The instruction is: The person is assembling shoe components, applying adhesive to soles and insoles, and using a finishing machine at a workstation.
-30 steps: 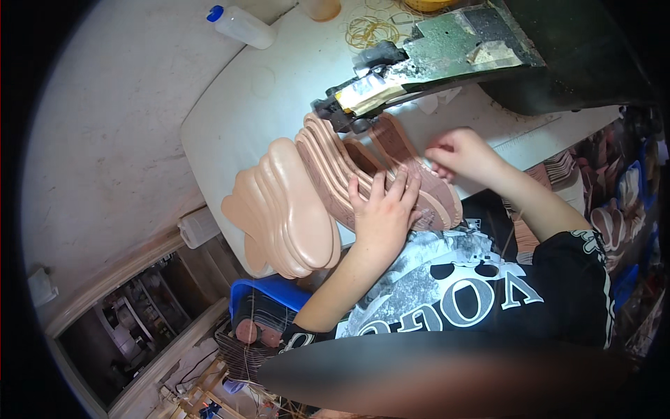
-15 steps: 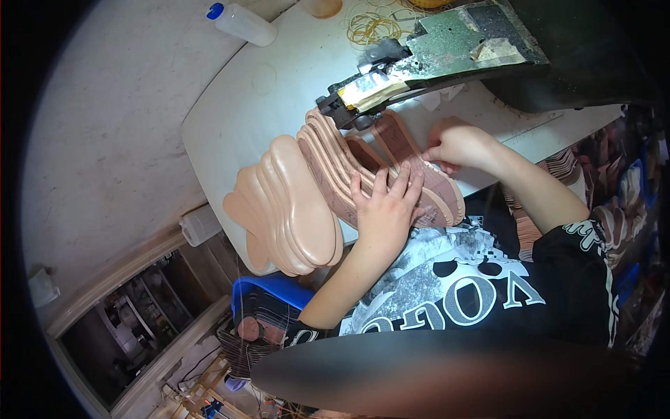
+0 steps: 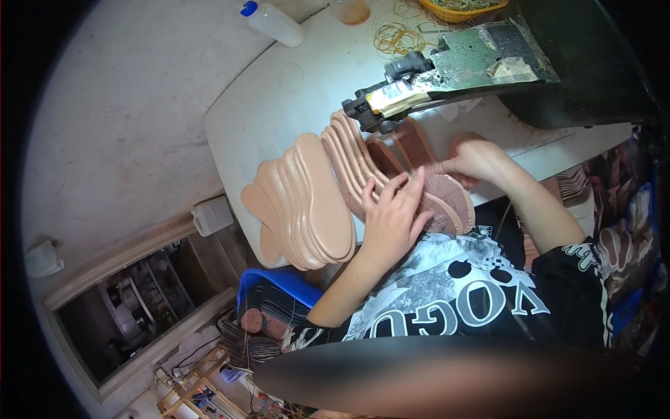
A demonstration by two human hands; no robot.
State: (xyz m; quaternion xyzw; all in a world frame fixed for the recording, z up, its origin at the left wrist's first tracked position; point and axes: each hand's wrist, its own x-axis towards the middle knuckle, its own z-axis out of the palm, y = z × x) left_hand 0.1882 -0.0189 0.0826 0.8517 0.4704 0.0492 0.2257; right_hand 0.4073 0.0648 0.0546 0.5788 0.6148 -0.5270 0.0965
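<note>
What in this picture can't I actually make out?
All in the head view:
Right hand: most fingertips, hidden by the hand itself; its grip is unclear.
Brown insoles: parts under the left hand, covered by it.
Yellow basket: far side, cut off by the top edge.
Tabletop: the part beneath the green machine arm, hidden by it.

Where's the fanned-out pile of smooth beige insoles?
In the head view, the beige insoles lie toward the left of the pale table, just left of the brown-faced insoles under the person's left hand.
</note>
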